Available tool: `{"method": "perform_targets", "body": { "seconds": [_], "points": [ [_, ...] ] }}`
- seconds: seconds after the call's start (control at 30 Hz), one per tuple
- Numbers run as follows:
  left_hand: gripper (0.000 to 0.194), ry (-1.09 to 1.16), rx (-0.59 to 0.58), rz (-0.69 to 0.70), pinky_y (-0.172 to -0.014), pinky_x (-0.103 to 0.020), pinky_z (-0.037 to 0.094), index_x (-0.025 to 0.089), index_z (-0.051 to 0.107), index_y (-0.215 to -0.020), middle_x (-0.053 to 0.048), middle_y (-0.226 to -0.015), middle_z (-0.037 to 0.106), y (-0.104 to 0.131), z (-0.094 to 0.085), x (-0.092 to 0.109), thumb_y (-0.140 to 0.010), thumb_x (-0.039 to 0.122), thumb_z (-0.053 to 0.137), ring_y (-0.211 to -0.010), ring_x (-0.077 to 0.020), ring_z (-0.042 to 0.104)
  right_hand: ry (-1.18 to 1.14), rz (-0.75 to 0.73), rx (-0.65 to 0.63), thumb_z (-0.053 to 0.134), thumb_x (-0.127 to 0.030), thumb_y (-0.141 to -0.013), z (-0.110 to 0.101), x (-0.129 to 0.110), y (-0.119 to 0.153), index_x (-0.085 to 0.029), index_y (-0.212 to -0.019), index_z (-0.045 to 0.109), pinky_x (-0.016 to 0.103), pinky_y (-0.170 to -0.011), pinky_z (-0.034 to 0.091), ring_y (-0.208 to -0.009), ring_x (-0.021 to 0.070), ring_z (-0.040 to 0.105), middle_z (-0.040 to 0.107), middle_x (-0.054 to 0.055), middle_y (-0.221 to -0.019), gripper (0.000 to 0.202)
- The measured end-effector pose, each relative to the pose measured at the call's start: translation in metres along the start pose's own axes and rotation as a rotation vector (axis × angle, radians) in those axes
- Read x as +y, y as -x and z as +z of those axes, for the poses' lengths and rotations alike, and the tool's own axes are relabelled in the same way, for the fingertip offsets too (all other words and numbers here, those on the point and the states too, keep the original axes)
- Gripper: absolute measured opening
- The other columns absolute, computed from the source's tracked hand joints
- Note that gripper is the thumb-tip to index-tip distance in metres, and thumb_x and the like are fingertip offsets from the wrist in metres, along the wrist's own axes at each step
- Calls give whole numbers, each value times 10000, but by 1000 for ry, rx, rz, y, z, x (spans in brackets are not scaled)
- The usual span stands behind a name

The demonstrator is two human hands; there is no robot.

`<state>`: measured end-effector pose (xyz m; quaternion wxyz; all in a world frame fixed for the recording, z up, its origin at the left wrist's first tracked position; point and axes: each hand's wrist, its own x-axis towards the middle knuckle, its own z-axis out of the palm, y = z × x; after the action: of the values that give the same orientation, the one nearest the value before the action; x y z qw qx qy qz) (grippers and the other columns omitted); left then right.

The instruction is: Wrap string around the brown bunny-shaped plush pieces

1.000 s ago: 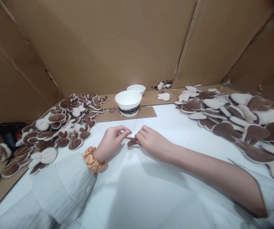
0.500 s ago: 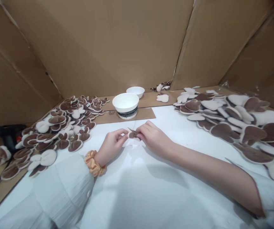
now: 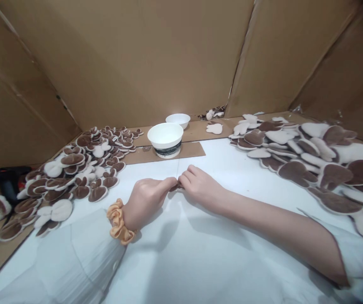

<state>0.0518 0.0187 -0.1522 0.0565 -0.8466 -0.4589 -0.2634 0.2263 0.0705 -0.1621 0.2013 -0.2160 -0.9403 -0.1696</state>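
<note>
My left hand (image 3: 146,200), with an orange scrunchie (image 3: 121,221) at its wrist, is closed with thumb and fingers at a small brown plush piece (image 3: 174,187). Fingertip to fingertip with it, my right hand (image 3: 202,185) pinches the same piece from the other side. The fingers hide most of the piece, so its full shape does not show. A thin thread (image 3: 177,169) runs from near the white bowl (image 3: 165,141) down to the fingers. Black strands or markings circle the lower part of this bowl, just beyond my hands.
Brown-and-cream plush bunny-head shapes pile up on the left (image 3: 74,159), and larger ones on the right (image 3: 298,173). A second white bowl (image 3: 179,120) stands behind the first. One bunny piece (image 3: 214,128) lies at the back. A glue gun (image 3: 6,179) rests far left. Cardboard walls (image 3: 156,59) surround the table.
My left hand has turned over, knuckles up, and moved in against the right fingertips. The brown plush piece is now more covered by fingers. My right hand has barely moved.
</note>
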Motion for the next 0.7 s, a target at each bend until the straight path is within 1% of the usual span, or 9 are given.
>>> {"method": "perform_targets", "body": {
  "seconds": [0.07,0.13,0.2,0.27,0.37,0.47,0.53,0.63,0.7],
  "points": [
    [187,84,-69,-91,-538,-196,334,195,561,-868,27,-600,559,-5,-4,-3,-860,192,374,-507,-92,473,43,-92,47,348,-74,-843,-1,-1,0,-92,-681,524,298,-547,313,-613,184,399,501,86,-627,240],
    [172,191,-103,-194,-572,-184,350,191,554,-855,23,-677,588,-9,-6,-7,-861,223,385,-559,-92,500,56,-166,90,344,-98,-858,-3,-2,0,-94,-686,524,294,-536,305,-603,178,397,492,77,-616,249],
    [177,265,-105,-279,-568,-189,350,180,550,-837,22,-670,581,-12,-8,-13,-857,255,391,-545,-99,485,50,-216,124,352,-135,-870,-6,-3,0,-99,-695,524,293,-535,306,-606,175,400,494,71,-621,248],
    [198,332,-99,-341,-531,-197,335,167,545,-818,19,-643,559,-13,-8,-19,-853,281,388,-507,-105,446,36,-243,154,376,-155,-868,-8,-3,0,-100,-709,528,294,-544,316,-617,176,404,503,69,-635,227],
    [221,459,-101,-387,-508,-195,321,157,536,-813,8,-678,548,-13,-5,-25,-853,302,375,-519,-109,429,4,-246,202,401,-154,-858,-9,-1,1,-95,-741,539,295,-566,336,-643,178,410,523,75,-668,191],
    [212,510,-112,-399,-513,-192,324,164,532,-841,14,-674,534,-12,-1,-26,-855,298,368,-521,-105,423,-48,-194,227,387,-146,-862,-8,2,1,-89,-768,540,297,-582,350,-661,179,405,538,88,-692,189],
    [201,485,-115,-383,-524,-194,331,170,528,-867,16,-668,534,-10,1,-24,-857,266,351,-527,-108,441,-115,-124,242,366,-133,-867,-7,5,1,-88,-783,534,301,-600,361,-675,179,403,547,93,-704,193],
    [192,340,-145,-321,-529,-197,332,184,526,-886,23,-626,531,-6,4,-18,-853,207,338,-535,-117,477,-265,30,271,345,-126,-872,-6,9,0,-98,-798,516,303,-628,377,-695,177,405,557,93,-731,188],
    [200,220,-186,-249,-518,-197,330,200,520,-920,30,-596,529,-2,4,-13,-847,173,336,-515,-116,488,-353,142,251,363,-123,-864,-5,11,0,-111,-795,505,299,-637,383,-700,174,406,562,85,-743,158]
  ]
}}
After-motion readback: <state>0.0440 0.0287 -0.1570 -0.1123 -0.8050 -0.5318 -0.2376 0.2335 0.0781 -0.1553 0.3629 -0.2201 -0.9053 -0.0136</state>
